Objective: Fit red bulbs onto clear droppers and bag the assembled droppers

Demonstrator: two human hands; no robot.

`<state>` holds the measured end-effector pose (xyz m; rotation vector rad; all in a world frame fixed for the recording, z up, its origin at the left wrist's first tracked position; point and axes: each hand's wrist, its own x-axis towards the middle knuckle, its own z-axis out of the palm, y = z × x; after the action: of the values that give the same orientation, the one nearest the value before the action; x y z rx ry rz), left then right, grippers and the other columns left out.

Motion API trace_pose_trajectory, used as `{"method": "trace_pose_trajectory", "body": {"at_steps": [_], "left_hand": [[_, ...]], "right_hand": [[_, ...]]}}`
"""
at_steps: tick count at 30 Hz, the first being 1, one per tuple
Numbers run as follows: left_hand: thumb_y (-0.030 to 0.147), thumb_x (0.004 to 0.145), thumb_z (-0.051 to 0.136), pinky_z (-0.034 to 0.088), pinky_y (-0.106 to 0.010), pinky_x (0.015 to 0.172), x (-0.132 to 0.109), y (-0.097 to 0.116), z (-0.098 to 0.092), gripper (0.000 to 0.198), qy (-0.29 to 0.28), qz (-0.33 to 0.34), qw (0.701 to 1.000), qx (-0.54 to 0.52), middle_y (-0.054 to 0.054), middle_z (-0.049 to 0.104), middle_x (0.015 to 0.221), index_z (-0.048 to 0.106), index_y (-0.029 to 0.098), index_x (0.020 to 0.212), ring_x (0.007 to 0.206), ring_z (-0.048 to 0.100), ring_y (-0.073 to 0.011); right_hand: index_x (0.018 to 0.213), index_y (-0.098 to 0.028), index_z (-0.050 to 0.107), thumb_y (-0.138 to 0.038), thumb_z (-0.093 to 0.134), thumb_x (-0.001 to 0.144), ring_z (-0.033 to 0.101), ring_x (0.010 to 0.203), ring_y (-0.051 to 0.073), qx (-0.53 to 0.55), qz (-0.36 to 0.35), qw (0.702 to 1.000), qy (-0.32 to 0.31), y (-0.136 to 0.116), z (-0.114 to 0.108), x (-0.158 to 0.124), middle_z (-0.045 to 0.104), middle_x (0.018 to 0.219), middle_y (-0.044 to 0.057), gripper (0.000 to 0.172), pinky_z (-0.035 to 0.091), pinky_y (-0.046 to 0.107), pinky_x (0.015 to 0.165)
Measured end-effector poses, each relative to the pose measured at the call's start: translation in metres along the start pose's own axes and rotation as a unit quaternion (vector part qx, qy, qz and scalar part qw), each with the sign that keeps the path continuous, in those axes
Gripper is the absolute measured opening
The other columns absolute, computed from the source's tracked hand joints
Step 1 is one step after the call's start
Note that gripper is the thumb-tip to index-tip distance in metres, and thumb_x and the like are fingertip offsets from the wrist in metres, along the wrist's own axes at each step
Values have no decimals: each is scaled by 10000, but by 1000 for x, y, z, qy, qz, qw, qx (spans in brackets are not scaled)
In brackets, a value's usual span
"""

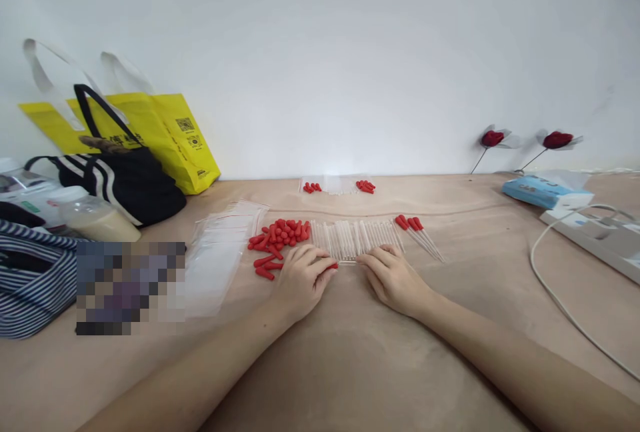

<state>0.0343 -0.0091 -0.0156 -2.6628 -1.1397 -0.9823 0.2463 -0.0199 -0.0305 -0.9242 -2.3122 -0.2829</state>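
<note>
My left hand (306,284) pinches a red rubber dropper bulb (333,266) between thumb and fingers, its end pointing right. Facing it, my right hand (394,280) holds a thin clear glass tube (347,263), which lies level and reaches to the bulb. Whether the tube sits inside the bulb is too small to tell. Just beyond my hands lies a row of glass tubes (350,235), side by side. A heap of red bulbs (285,232) is left of the row. To its right rest three droppers (423,237), each a tube with a red bulb on it.
Clear zip bags (215,252) lie at left. Against the wall is a bag (337,184) with more red-bulbed droppers. A yellow bag (190,152), black bag (145,185) and bottle (100,213) stand far left. At right are a tissue pack (545,191), power strip (610,239) and cable (550,295).
</note>
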Motion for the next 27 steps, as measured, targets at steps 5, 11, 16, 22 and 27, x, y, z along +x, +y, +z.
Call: {"method": "trace_pose_trajectory", "body": {"at_steps": [5, 11, 16, 22, 27], "left_hand": [[229, 812, 523, 363, -339, 759, 1, 2, 0, 111, -16, -9, 1000, -14, 14, 674, 791, 624, 197, 845, 775, 552, -159], [244, 809, 525, 362, -333, 761, 0, 1, 3, 121, 8, -26, 998, -51, 15, 687, 741, 630, 195, 844, 689, 576, -135], [246, 815, 516, 359, -329, 773, 1, 1, 2, 129, 17, -35, 996, -76, 14, 693, 759, 634, 199, 835, 703, 594, -131], [236, 815, 511, 344, -328, 752, 1, 4, -2, 123, -7, -22, 997, -71, 10, 682, 737, 627, 196, 814, 701, 584, -135], [220, 823, 496, 316, -338, 776, -1, 5, -2, 122, -37, 2, 998, -55, 19, 671, 732, 610, 194, 788, 715, 569, -135]], "right_hand": [[963, -125, 541, -94, 366, 833, 504, 734, 166, 9, 1, 1000, -2, -3, 1, 1, 574, 800, 75, 220, 396, 340, 765], [979, -116, 543, -128, 354, 861, 485, 692, 158, 18, -21, 999, 23, -11, -2, 5, 561, 758, 70, 223, 413, 313, 712], [954, -111, 551, -162, 372, 874, 456, 625, 143, 34, -31, 998, 45, -14, -1, 7, 549, 694, 50, 203, 398, 273, 625], [957, -98, 551, -94, 369, 849, 447, 603, 128, 53, -49, 997, 28, -13, -1, 6, 557, 679, 36, 211, 347, 277, 635], [865, -119, 561, -61, 335, 824, 428, 555, 110, 40, -76, 996, 1, -8, -5, 6, 523, 638, 9, 237, 319, 287, 665]]}}
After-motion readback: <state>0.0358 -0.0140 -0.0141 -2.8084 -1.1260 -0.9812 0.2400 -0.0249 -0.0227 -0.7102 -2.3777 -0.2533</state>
